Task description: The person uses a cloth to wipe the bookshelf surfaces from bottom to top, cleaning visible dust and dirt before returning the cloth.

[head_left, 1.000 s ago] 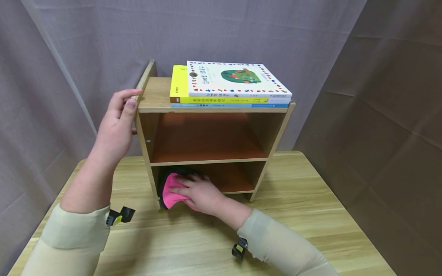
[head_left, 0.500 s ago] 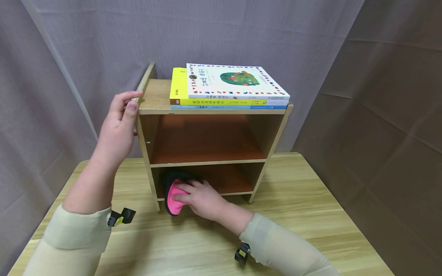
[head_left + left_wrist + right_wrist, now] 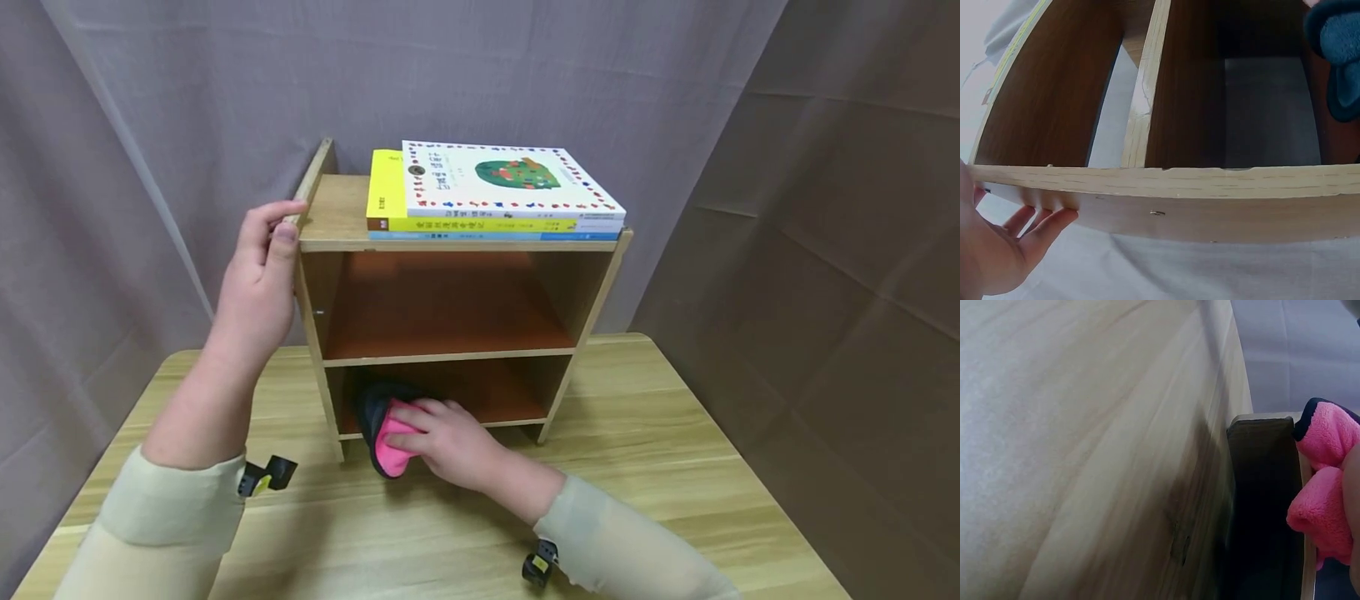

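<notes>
Here's the pale wood-grain table (image 3: 375,542), and on it the light-brown wooden shelf (image 3: 450,304), bearing flat-stacked white, yellow and blue books (image 3: 495,193); left hand (image 3: 259,292) gripping the shelf's upper left edge, right hand (image 3: 459,442) clutching the fluffy pink, black-edged cloth (image 3: 393,443) at the bottom compartment's left front!

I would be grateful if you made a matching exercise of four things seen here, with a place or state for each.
1. Left hand
2. Pink and dark cloth
3. White book
4. Blue book

A. Bottom of the stack
B. In the right hand
C. Top of the stack
D. Holding the shelf's side panel

Pairs: 1-D, 2-B, 3-C, 4-A
</notes>
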The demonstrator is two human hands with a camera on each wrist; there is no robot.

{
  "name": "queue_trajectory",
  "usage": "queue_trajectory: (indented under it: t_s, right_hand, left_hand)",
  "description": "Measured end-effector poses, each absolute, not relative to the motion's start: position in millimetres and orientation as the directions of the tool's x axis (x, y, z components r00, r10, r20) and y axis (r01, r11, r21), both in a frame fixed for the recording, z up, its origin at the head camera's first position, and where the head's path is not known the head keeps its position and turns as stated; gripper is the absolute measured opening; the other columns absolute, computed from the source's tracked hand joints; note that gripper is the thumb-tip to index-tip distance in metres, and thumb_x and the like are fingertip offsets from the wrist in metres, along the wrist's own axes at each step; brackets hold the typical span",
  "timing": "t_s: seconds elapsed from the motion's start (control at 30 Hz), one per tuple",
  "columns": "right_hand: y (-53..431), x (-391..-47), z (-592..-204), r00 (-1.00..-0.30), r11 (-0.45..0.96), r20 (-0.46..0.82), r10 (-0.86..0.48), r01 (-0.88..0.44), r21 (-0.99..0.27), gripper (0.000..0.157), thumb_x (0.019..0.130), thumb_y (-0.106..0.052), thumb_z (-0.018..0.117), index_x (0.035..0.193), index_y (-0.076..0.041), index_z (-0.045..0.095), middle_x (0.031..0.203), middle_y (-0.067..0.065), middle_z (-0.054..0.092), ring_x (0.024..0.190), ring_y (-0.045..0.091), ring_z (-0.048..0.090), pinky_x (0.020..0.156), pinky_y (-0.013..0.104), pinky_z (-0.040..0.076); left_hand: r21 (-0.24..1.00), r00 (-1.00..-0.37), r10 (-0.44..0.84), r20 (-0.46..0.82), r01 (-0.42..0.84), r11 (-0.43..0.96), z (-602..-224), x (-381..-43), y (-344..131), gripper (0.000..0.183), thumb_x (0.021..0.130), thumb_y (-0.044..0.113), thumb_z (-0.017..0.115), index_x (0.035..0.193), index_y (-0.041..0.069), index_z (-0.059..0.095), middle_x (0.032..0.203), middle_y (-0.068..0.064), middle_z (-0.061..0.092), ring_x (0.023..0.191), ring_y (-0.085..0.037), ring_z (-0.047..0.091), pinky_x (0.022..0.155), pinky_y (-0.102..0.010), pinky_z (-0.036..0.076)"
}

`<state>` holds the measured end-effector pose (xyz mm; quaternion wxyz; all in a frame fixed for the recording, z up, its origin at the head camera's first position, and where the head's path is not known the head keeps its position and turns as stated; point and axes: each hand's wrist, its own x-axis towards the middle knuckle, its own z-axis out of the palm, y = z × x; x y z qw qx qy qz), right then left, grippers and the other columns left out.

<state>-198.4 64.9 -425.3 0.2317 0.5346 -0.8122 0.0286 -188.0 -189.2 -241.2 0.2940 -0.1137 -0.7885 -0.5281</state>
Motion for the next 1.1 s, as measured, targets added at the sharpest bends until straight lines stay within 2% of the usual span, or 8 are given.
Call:
queue_trajectory:
  t_s: [0.07,0.17,0.5,0.77,1.1]
  right_hand:
    - [67,-197,-425,-0.306,0.418,0.431,-0.849,-0.888,0.194,0.037,0.087,-0.019,0.077,0.121,-0.033,0.072,0.14,-0.001,0.057,0.121,0.024,0.056,0.087,0.04,0.053]
    - [70,-195,-425,-0.286,0.405,0.461,-0.84,-0.896,0.181,0.035,0.087,-0.02,0.077,0.12,-0.031,0.073,0.138,0.0,0.059,0.12,0.025,0.057,0.088,0.039,0.053]
    - [88,-186,-414,-0.258,0.399,0.521,-0.813,-0.899,0.178,0.034,0.084,-0.017,0.08,0.116,-0.028,0.074,0.133,0.001,0.063,0.12,0.025,0.059,0.093,0.038,0.051]
    - [108,-183,-403,-0.175,0.364,0.574,-0.8,-0.902,0.232,0.037,0.08,-0.019,0.085,0.115,-0.025,0.075,0.128,0.004,0.066,0.118,0.026,0.06,0.092,0.039,0.052]
    - [137,-171,-391,-0.181,0.373,0.584,-0.791,-0.9,0.226,0.043,0.076,-0.012,0.086,0.115,-0.025,0.074,0.13,0.003,0.064,0.122,0.028,0.058,0.09,0.041,0.051]
  left_hand:
    - [0.763,-0.795,-0.139,0.59,0.493,0.417,-241,-188,-189,0.042,0.107,0.04,0.038,0.144,0.021,0.045,0.136,-0.006,0.048,0.115,-0.019,0.041,0.096,-0.037,0.031]
    - [0.762,-0.79,-0.142,0.596,0.5,0.411,-240,-187,-188,0.042,0.107,0.039,0.038,0.143,0.021,0.045,0.139,-0.006,0.048,0.118,-0.022,0.042,0.099,-0.041,0.031]
    - [0.762,-0.784,-0.149,0.603,0.511,0.397,-241,-187,-186,0.041,0.107,0.039,0.038,0.143,0.02,0.047,0.14,-0.006,0.048,0.121,-0.02,0.042,0.102,-0.039,0.031]
    - [0.757,-0.779,-0.158,0.607,0.507,0.413,-241,-186,-187,0.04,0.107,0.039,0.038,0.142,0.021,0.047,0.139,-0.004,0.049,0.119,-0.017,0.043,0.102,-0.038,0.032]
    - [0.741,-0.763,-0.151,0.628,0.528,0.416,-241,-187,-187,0.039,0.108,0.036,0.04,0.141,0.018,0.048,0.134,-0.002,0.052,0.115,-0.01,0.044,0.099,-0.033,0.033]
